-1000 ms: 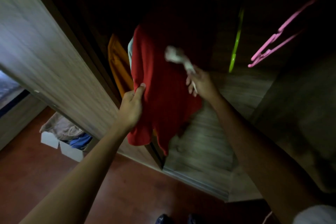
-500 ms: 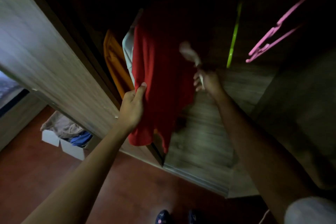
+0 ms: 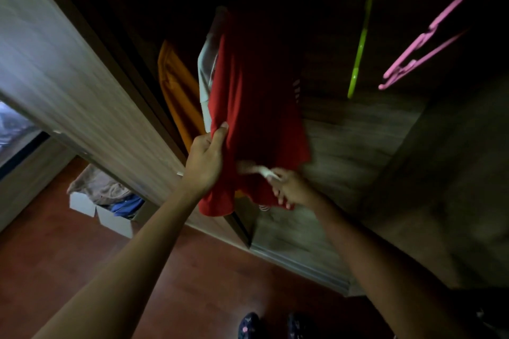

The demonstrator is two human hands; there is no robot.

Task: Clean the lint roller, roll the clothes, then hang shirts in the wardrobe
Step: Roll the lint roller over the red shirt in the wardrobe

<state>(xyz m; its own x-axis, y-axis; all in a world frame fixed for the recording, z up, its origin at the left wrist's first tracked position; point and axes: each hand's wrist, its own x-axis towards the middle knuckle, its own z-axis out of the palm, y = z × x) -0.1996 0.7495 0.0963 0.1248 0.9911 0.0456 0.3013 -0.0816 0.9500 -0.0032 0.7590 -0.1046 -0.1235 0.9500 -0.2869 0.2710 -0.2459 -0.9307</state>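
Holding the red shirt (image 3: 256,107) by its left edge, my left hand (image 3: 206,165) gripped the cloth with the thumb laid upward along the fold and the fingers curled behind it. The shirt hung inside the wardrobe (image 3: 358,146) with its long axis vertical. Its top was lost in the dark under the rail, and its hem hung just above the front edge of the wardrobe's base.

My right hand (image 3: 289,190) was closed round the handle of the lint roller (image 3: 257,170), low against the shirt's front and near the hem. The roller was blurred, but its head pointed left and slightly up, towards my left hand, and lay roughly across the shirt's long axis. Whether the head was pressed to the cloth could not be told.

The right hand was the nearer to the hem, and the left sat higher on the same garment, beside the roller head and just apart from it. Most of the shirt lay above both hands. I judged that a further stroke would have to run along the vertical axis, with the left grip giving the cloth tension to roll against.

- **Left of the shirt:** a pale garment (image 3: 206,69) hung touching it. An orange garment (image 3: 176,91) hung beyond that, towards the open door (image 3: 68,77).
- **Right of the shirt:** a green hanger (image 3: 359,47) and pink hangers (image 3: 418,49) hung well apart from it and bare.
- **On the floor:** a box (image 3: 110,217) of folded clothes stood by the door's lower corner.
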